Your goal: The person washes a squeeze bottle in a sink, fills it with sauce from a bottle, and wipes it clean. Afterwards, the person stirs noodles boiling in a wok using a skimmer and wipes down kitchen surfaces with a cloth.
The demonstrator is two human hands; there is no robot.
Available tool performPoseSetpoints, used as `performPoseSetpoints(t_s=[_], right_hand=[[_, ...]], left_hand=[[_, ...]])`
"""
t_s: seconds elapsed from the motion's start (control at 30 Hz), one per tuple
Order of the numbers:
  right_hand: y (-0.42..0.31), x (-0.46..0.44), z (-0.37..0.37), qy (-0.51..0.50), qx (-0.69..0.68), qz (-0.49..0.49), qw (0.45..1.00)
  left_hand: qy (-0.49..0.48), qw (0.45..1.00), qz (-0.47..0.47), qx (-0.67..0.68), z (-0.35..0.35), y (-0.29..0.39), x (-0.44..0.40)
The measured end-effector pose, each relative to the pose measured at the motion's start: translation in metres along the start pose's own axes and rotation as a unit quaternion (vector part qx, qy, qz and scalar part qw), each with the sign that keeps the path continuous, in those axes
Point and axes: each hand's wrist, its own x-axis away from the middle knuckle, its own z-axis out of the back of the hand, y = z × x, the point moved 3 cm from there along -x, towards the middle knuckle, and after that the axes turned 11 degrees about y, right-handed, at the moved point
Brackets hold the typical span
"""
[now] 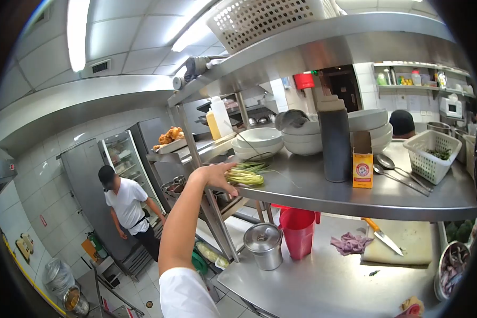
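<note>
My left hand (218,177) reaches out on a bare forearm with a white sleeve. Its fingers and thumb are spread at the left end of the steel shelf (312,195). Right beside the fingertips lies a bundle of pale green stalks (246,177), with darker green leaves trailing behind. Whether the fingers touch the bundle I cannot tell. Stacked white bowls (258,139) stand just behind it. Further right on the shelf are a dark grey bottle (335,143) and an open yellow box (362,168). My right hand is out of view.
Spoons (395,167) and a white basket (433,153) share the shelf. On the counter below stand a lidded steel pot (263,246) and a red pitcher (298,233). An orange-handled knife (382,237) rests on a cutting board (408,249). Another person (128,201) stands at left.
</note>
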Motion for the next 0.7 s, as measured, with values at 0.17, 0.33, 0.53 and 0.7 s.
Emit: performPoseSetpoints(t_s=[0.17,0.33,0.53,0.7], right_hand=[[0.009,-0.014,-0.018,-0.036,-0.037,-0.027,0.998],[0.016,-0.025,-0.026,-0.024,-0.054,0.03,0.998],[-0.007,-0.036,-0.052,-0.023,-0.109,0.027,0.993],[-0.043,-0.068,-0.093,-0.028,-0.104,0.014,0.994]], left_hand=[[0.263,0.956,-0.04,-0.123,-0.037,-0.009,0.044],[0.387,0.893,0.013,-0.228,-0.029,-0.03,0.115],[0.59,0.698,0.307,-0.265,0.053,-0.134,0.214],[0.664,0.553,0.348,-0.365,0.119,-0.192,0.234]])
